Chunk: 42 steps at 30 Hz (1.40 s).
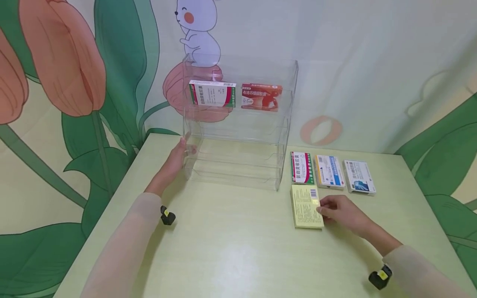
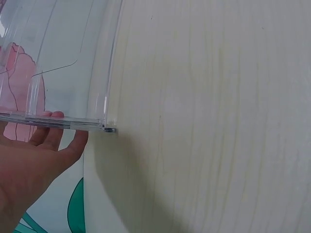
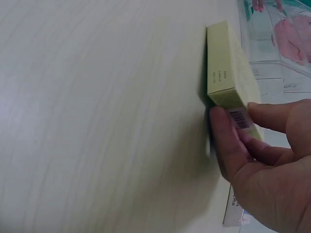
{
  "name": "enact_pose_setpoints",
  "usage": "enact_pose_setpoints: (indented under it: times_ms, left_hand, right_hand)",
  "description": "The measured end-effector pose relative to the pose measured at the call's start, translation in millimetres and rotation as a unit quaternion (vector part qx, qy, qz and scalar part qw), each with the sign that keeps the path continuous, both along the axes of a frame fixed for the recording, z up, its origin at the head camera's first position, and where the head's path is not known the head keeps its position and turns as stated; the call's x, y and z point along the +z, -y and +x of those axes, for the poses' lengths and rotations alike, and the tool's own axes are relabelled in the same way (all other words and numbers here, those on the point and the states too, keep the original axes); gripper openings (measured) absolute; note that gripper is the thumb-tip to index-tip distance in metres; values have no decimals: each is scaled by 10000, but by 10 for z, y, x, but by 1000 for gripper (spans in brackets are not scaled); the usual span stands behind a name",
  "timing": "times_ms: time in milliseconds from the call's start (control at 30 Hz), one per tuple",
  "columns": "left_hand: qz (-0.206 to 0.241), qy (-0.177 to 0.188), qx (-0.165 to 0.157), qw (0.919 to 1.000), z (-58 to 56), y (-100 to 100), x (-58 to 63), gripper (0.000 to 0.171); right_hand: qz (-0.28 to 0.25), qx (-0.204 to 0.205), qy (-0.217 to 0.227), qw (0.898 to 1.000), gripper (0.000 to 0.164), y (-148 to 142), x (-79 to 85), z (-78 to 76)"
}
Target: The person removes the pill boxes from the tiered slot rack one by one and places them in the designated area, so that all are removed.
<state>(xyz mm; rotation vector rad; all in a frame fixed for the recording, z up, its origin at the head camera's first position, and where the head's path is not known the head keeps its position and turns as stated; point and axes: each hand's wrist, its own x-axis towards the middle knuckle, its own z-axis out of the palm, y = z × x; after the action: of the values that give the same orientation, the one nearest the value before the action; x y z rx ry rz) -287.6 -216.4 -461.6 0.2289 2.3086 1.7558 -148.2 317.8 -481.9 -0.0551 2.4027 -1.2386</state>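
Note:
At the left, my left hand [image 1: 172, 165] touches the side panel of a clear acrylic display rack [image 1: 238, 179]. In the left wrist view its fingertips [image 2: 80, 141] meet that panel near the lower front corner. My right hand [image 1: 344, 213] pinches the right edge of a pale yellow medicine box [image 1: 306, 209] lying on the table, printed face up. The right wrist view shows the thumb and fingers at the barcode end of the yellow box [image 3: 221, 58], which appears slightly tilted there.
On the rack's upper shelf stand a white, green and red medicine box [image 1: 214, 95] and a red medicine box [image 1: 261, 97]. Beyond the yellow box lie a white-green-red box [image 1: 301, 167], a white-blue-orange box [image 1: 329, 171] and a white-blue box [image 1: 359, 177]. A printed cloth [image 1: 346, 74] hangs behind the table.

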Motion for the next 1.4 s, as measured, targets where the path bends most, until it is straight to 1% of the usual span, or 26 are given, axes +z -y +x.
enact_pose_setpoints:
  times_ms: [67, 133, 367, 433, 567, 633, 700, 800, 867, 967, 1067, 1133, 1200, 1300, 1400]
  left_hand:
    - [10, 88, -9, 10000, 54, -29, 108, 60]
    - [11, 119, -6, 9999, 87, -40, 168, 61]
    - [-17, 145, 38, 9999, -17, -8, 1, 62]
    - [-13, 132, 25, 9999, -20, -8, -6, 62]
    - [-21, 99, -1, 9999, 17, -20, 54, 62]
    - [-15, 98, -4, 10000, 15, -16, 52, 61]
    - [-30, 87, 7, 10000, -5, -3, 17, 60]
    - [-61, 57, 43, 10000, -62, 21, -82, 60]
    - [-103, 28, 72, 9999, -85, 31, -125, 61]
    - [-190, -1, 114, 9998, -102, 27, -154, 64]
    - [-252, -59, 136, 9996, -96, 19, -148, 65]
    - [-249, -90, 133, 9996, -89, 19, -141, 64]
    - [-245, -95, 133, 9996, -77, 20, -132, 64]
    - [-171, -63, 99, 9998, -65, 28, -130, 65]
    - [-95, -66, 65, 9999, -61, 32, -133, 66]
  right_hand:
    - [48, -34, 61, 10000, 38, 11, 8, -15]
    - [94, -75, 159, 9998, 37, 21, 11, -30]
    - [224, -182, 382, 9989, 35, 62, 65, -37]
    - [228, -192, 385, 9988, 33, 70, 71, -33]
    - [235, -217, 354, 9989, 31, 89, 68, -25]
    - [312, -279, 343, 9985, 29, 106, 64, -25]
    - [446, -307, 326, 9980, 29, 126, 67, -27]
    - [670, -376, 337, 9965, 27, 149, 76, -37]
    - [782, -318, 330, 9959, 27, 149, 90, -42]
    - [1034, -46, 209, 9944, 30, 121, 157, -61]
    - [1404, 373, -85, 9894, 43, 80, 310, -119]
    - [1654, 611, -438, 9834, 50, 74, 441, -183]
    - [1780, 718, -876, 9775, 53, 95, 598, -261]
    - [1755, 680, -1669, 9678, 49, 179, 855, -381]
    - [1535, 504, -2439, 9562, 46, 293, 1119, -513]
